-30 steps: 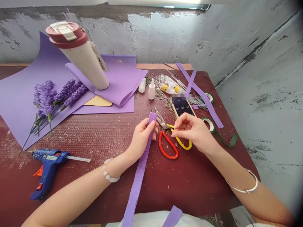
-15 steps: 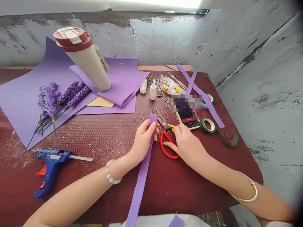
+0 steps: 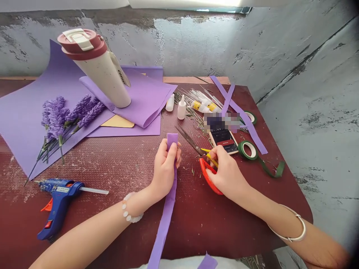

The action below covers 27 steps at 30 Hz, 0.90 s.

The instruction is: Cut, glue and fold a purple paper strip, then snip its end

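Observation:
My left hand [image 3: 165, 170] pinches the upper end of a long purple paper strip [image 3: 165, 220] between thumb and fingers. A short end of the strip stands up above the thumb, and the rest runs down past the table's front edge. My right hand [image 3: 226, 168] is closed around the handles of scissors [image 3: 209, 177] with red and yellow grips. Their dark blades [image 3: 189, 138] point up and left, just right of the strip's top and apart from it. The fingers inside the handles are partly hidden.
At left lie a blue glue gun [image 3: 60, 200], purple flower stems [image 3: 56, 119] and purple paper [image 3: 19, 112] beneath a tumbler [image 3: 103, 74]. Small bottles [image 3: 181, 108], wires, a phone [image 3: 224, 140], green tape [image 3: 248, 150] and more purple strips [image 3: 254, 132] are at the back right.
My left hand has shifted left with the strip. My right hand has taken up the scissors from the table, turning their handles to the right and away from the strip.

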Each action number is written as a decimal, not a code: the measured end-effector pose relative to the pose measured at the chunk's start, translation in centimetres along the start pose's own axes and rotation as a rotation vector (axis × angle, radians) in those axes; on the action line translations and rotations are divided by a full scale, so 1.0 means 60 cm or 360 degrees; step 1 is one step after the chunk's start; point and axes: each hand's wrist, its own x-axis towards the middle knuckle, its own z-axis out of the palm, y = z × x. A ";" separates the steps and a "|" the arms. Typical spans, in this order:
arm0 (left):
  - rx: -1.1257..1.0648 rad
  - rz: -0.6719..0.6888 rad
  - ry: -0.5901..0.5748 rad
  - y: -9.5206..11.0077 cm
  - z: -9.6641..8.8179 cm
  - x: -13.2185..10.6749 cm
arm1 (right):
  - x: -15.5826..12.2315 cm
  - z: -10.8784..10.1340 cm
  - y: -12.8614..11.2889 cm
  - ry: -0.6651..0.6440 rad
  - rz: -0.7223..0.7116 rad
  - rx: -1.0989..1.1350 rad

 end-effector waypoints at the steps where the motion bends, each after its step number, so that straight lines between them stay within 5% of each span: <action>1: 0.0005 -0.0001 0.0003 0.001 0.001 -0.001 | 0.001 -0.004 -0.001 -0.0010 -0.0029 0.0094; 7: -0.0029 0.0038 -0.0020 -0.003 -0.001 -0.005 | -0.006 -0.009 0.000 -0.0222 -0.0220 0.0392; 14: 0.0179 0.0132 -0.0078 -0.009 -0.009 -0.002 | 0.003 -0.008 0.020 -0.0170 -0.0944 0.0096; 20: 0.0173 0.0110 -0.0096 -0.003 -0.005 0.000 | 0.025 -0.031 0.024 -0.0167 -0.1321 -0.0244; 23: 0.0051 0.0065 -0.0126 -0.002 -0.003 -0.001 | 0.031 -0.035 0.027 -0.0119 -0.1405 -0.0361; 27: 0.0014 0.0092 -0.0101 -0.004 -0.003 -0.001 | 0.027 -0.025 0.032 0.0204 -0.1236 -0.0410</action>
